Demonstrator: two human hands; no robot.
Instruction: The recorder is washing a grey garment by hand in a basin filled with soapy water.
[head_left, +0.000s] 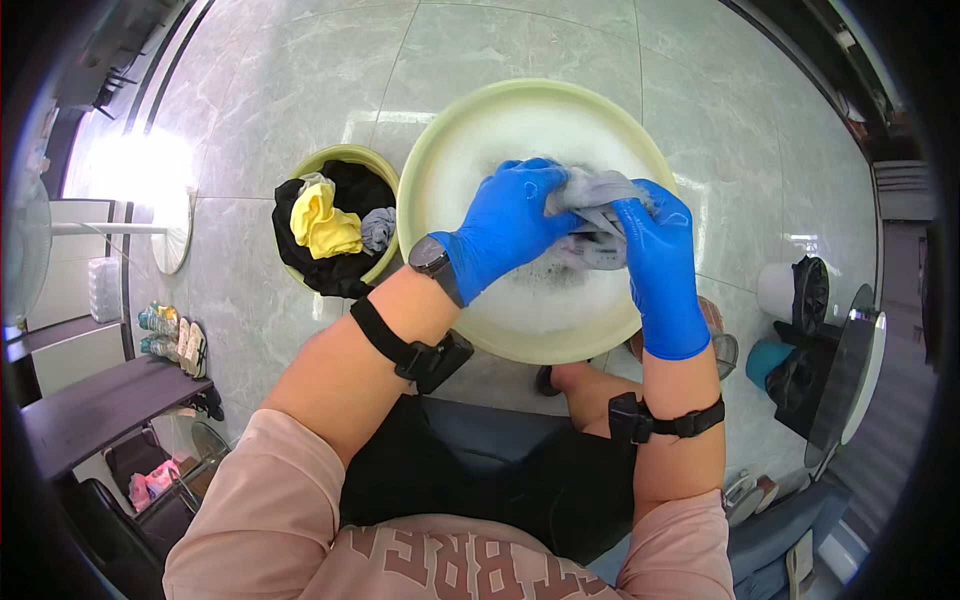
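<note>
A large pale yellow-green basin (480, 330) full of white suds stands on the floor before me. Over it, my left hand (521, 214) in a blue rubber glove grips one side of a wet, soapy grey cloth (596, 191). My right hand (660, 232), gloved the same way, pinches the cloth's other side. Part of the cloth hangs down to the foamy water between my hands. To the left, a smaller yellow-green tub (386, 169) holds black cloth (356, 187), a yellow cloth (324, 225) and a crumpled grey-blue cloth (378, 229).
A standing fan's white base (174, 231) is at the left, near shoes (193, 349) and a dark bench (112, 405). At the right are a white bin (776, 289), a teal bin (769, 364) and a round table (844, 382). Grey tiles cover the floor.
</note>
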